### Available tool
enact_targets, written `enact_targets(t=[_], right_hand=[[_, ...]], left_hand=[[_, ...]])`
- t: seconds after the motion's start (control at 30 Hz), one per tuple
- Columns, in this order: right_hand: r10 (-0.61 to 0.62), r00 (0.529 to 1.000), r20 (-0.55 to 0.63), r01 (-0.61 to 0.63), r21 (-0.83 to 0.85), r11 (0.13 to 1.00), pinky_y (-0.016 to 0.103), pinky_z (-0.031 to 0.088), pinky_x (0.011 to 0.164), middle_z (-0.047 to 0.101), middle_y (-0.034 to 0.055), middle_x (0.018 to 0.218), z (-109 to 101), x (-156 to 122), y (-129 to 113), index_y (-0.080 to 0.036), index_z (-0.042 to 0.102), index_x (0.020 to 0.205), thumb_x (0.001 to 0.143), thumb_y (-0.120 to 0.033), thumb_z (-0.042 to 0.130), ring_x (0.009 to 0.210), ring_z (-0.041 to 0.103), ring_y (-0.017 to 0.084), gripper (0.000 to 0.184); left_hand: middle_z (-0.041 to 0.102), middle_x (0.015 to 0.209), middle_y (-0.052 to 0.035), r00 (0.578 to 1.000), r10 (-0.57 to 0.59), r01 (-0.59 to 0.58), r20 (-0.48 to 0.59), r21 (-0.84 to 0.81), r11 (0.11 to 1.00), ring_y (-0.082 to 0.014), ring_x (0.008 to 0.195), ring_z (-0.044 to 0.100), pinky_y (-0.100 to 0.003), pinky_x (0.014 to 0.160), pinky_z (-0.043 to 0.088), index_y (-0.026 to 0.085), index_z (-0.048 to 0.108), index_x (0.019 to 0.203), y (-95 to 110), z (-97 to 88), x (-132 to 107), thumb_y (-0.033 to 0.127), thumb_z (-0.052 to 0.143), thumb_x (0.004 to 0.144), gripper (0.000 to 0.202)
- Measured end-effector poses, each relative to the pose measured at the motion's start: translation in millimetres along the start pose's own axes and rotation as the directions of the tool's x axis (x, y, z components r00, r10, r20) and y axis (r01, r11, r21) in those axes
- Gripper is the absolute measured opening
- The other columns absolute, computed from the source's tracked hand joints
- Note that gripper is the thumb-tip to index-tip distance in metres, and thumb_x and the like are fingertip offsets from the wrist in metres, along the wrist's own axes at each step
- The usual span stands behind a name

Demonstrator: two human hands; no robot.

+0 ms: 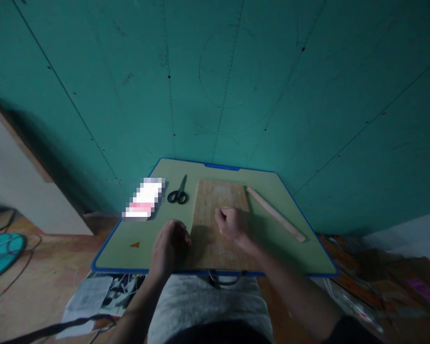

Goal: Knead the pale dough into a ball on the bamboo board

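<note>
A wooden cutting board [220, 196] lies lengthwise on a pale table with a blue rim [114, 248]. My right hand [232, 223] is closed in a fist over the middle of the board; anything inside it is hidden. At the board's left edge, my left hand [169, 243] rests with its fingers loosely curved and apart, and nothing shows in it. Beyond that hand lie black-handled scissors [179, 195], blades pointing away from me. To the right of the board is a pale wooden rolling pin [275, 214], lying at a slant.
A blurred-out white and pink item [143, 200] lies at the table's left edge. Nearer me is a small orange triangular piece [135, 244]. A green wall [215, 86] stands right behind the table. Papers [86, 296] and cables are below left; boxes [408, 277] are at right.
</note>
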State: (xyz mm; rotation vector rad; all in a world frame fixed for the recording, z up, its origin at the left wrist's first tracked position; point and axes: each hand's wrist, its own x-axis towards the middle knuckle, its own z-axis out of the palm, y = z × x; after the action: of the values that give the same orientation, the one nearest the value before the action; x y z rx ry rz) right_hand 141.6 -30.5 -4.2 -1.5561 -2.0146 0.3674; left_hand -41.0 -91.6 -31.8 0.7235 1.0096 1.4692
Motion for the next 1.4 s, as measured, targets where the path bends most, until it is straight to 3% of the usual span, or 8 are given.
enact_targets(t=[0.17, 0.23, 0.37, 0.5, 0.73, 0.9, 1.1, 1.4], right_hand=[[0.453, 0.889, -0.071, -0.331, 0.583, 0.742, 0.026, 0.039, 0.048, 0.054, 0.0031, 0.048, -6, 14, 24, -0.024, 0.044, 0.051, 0.088, -0.045, 0.036, 0.047, 0.054, 0.016, 0.044], [0.495, 0.867, -0.059, -0.339, 0.658, 0.672, 0.026, 0.042, 0.049, 0.059, 0.0043, 0.056, -12, 22, 29, -0.023, 0.051, 0.06, 0.088, -0.049, 0.036, 0.053, 0.057, 0.017, 0.041], [0.289, 0.955, -0.07, -0.197, 0.579, 0.791, 0.025, 0.046, 0.055, 0.068, 0.0052, 0.072, -16, 16, 34, -0.02, 0.065, 0.088, 0.086, -0.056, 0.045, 0.068, 0.063, 0.018, 0.041], [0.018, 0.999, -0.034, -0.003, 0.388, 0.921, 0.03, 0.05, 0.071, 0.072, 0.0071, 0.083, -22, -3, 40, -0.019, 0.069, 0.085, 0.094, -0.046, 0.04, 0.081, 0.066, 0.019, 0.04], [-0.406, 0.908, 0.103, 0.413, -0.06, 0.909, 0.032, 0.048, 0.08, 0.072, 0.0076, 0.091, -60, -25, 49, -0.02, 0.07, 0.096, 0.097, -0.024, 0.041, 0.089, 0.064, 0.019, 0.029], [-0.412, 0.893, 0.183, 0.45, -0.308, 0.838, 0.033, 0.046, 0.072, 0.065, 0.0075, 0.085, -60, -34, 42, -0.019, 0.065, 0.077, 0.09, -0.032, 0.057, 0.085, 0.059, 0.022, 0.02], [-0.395, 0.876, 0.276, 0.449, -0.17, 0.877, 0.029, 0.044, 0.074, 0.066, 0.0036, 0.081, -56, -28, 41, -0.021, 0.063, 0.079, 0.092, -0.015, 0.052, 0.081, 0.06, 0.018, 0.018], [-0.261, 0.965, 0.001, 0.256, 0.187, 0.948, 0.027, 0.04, 0.067, 0.057, 0.0013, 0.07, -18, 15, 28, -0.02, 0.055, 0.062, 0.095, -0.033, 0.049, 0.071, 0.056, 0.015, 0.035]], left_hand=[[0.057, 0.053, 0.0006, 1.0, 0.0, 0.0, 0.009, 0.014, 1.0, -0.0148, 0.052, 0.054, -0.025, 0.055, 0.043, 0.019, 0.058, 0.071, 1, 0.4, 1, 0.049, 0.057, 0.082, 0.032], [0.057, 0.053, 0.0009, 1.0, -0.014, 0.014, -0.001, 0.016, 1.0, -0.0143, 0.051, 0.053, -0.025, 0.055, 0.043, 0.019, 0.057, 0.07, 3, 1.4, 1, 0.049, 0.058, 0.08, 0.032], [0.056, 0.051, 0.0006, 0.999, -0.022, 0.023, -0.035, 0.036, 0.999, -0.0139, 0.05, 0.053, -0.024, 0.054, 0.042, 0.018, 0.057, 0.067, 7, 4.8, -1, 0.051, 0.06, 0.077, 0.034], [0.057, 0.051, -0.0003, 0.999, -0.025, 0.026, -0.032, 0.038, 0.999, -0.0142, 0.05, 0.053, -0.024, 0.053, 0.043, 0.018, 0.058, 0.067, 8, 5.8, -2, 0.052, 0.06, 0.077, 0.035], [0.058, 0.051, -0.0002, 1.0, -0.024, 0.024, -0.007, 0.011, 1.0, -0.0142, 0.05, 0.053, -0.024, 0.053, 0.043, 0.019, 0.058, 0.067, 6, 2.7, 0, 0.054, 0.063, 0.074, 0.037], [0.058, 0.052, -0.0001, 0.999, -0.033, 0.033, -0.023, 0.02, 0.999, -0.0145, 0.051, 0.053, -0.025, 0.054, 0.042, 0.018, 0.058, 0.068, 9, 4.6, -2, 0.055, 0.063, 0.075, 0.037], [0.057, 0.051, -0.0003, 0.999, -0.035, 0.035, -0.023, 0.013, 0.999, -0.0147, 0.05, 0.052, -0.025, 0.053, 0.042, 0.019, 0.057, 0.067, 10, 6.0, -2, 0.054, 0.063, 0.073, 0.036], [0.055, 0.049, -0.0003, 0.999, -0.019, 0.02, -0.034, 0.023, 1.0, -0.0142, 0.049, 0.05, -0.025, 0.053, 0.04, 0.02, 0.056, 0.066, 13, 9.6, -2, 0.054, 0.061, 0.073, 0.035]])
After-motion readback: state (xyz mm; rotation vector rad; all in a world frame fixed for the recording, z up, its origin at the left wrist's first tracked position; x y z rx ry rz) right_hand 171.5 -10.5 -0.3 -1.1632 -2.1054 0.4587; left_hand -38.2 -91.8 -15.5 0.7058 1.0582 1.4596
